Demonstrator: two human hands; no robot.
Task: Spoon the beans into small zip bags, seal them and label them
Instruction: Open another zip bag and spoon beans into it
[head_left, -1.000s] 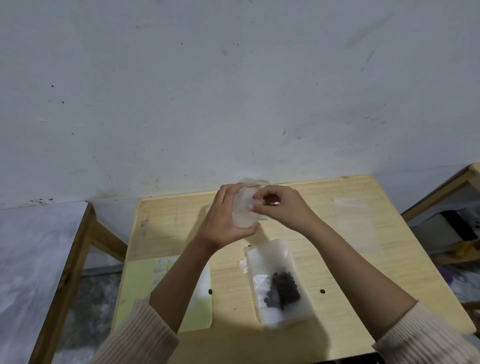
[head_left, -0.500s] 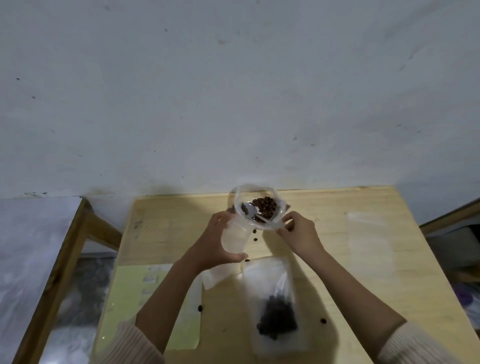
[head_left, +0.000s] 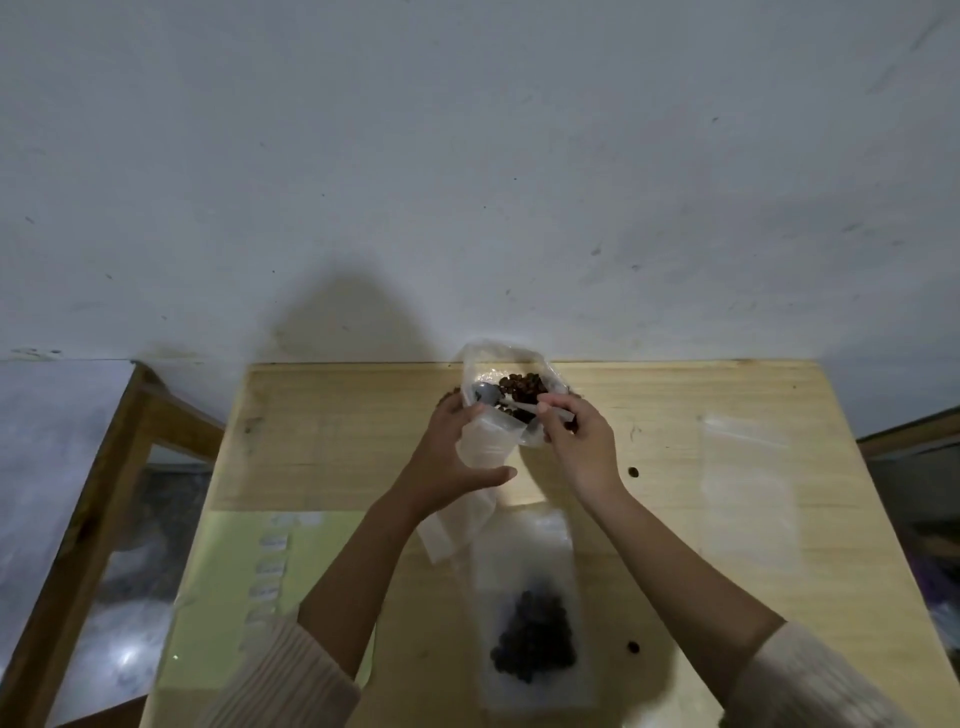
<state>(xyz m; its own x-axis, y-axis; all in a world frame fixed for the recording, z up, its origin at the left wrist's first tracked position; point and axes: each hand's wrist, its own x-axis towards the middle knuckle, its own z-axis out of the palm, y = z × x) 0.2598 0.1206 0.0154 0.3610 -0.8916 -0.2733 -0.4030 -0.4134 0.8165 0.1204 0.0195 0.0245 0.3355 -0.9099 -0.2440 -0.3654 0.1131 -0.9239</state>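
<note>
Overhead, both hands raised over table (head_left: 675, 405).

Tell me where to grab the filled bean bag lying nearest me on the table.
Pinch the filled bag at its empty, flat far end, coming from the right hand side. The beans sit in the near end, so they would hang below the grip.

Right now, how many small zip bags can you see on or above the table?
3: one in the left hand, one with beans nearest the person, one empty at right.
</note>
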